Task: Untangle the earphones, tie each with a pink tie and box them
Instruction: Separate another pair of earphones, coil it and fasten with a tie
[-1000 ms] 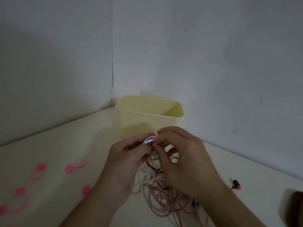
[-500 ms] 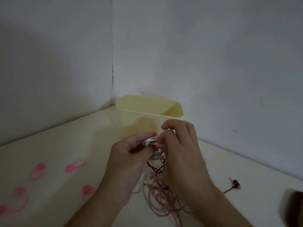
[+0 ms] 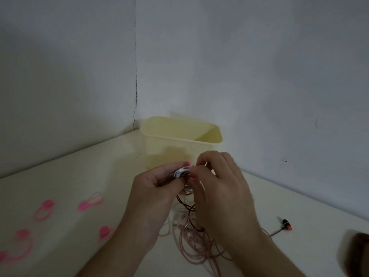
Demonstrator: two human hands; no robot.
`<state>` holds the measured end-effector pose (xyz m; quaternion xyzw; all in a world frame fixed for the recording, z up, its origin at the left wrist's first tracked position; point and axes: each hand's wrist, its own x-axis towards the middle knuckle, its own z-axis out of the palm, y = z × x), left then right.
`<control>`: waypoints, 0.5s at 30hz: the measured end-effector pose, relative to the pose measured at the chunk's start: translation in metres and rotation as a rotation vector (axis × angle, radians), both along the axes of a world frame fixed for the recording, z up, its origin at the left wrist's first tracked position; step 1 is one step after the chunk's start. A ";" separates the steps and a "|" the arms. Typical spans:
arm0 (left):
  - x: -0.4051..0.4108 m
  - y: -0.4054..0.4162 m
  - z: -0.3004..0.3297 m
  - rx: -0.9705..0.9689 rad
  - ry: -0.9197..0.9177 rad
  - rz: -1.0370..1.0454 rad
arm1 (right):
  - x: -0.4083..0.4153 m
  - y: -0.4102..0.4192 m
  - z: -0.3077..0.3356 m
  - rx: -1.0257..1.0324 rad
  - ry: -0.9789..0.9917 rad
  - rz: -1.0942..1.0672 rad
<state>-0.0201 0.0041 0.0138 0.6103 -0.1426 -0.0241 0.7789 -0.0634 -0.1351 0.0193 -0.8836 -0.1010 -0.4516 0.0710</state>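
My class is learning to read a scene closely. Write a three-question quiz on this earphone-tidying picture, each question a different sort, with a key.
1. True or false: the yellow box stands in the corner where the two walls meet, behind the hands.
2. Multiple choice: the loose pink ties on the table lie (A) on the person's left, (B) inside the box, (C) on the far right.
3. Short answer: what do the left hand and right hand hold between them?

Key
1. True.
2. A.
3. A small white earphone bundle with a pink tie on it, above the tangled pink and dark red cables.
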 end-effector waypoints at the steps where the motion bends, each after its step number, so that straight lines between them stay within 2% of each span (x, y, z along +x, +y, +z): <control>1: -0.001 0.000 0.000 0.002 -0.003 -0.003 | 0.000 0.000 0.001 0.005 0.001 0.007; 8: -0.004 -0.002 0.001 0.032 -0.067 -0.014 | 0.003 0.001 0.001 0.133 0.015 0.170; 12: -0.003 -0.001 0.002 0.025 -0.071 0.007 | 0.004 -0.006 0.003 0.312 0.045 0.219; 15: -0.002 -0.001 0.003 -0.058 -0.014 -0.018 | 0.003 -0.013 0.008 0.291 0.059 0.196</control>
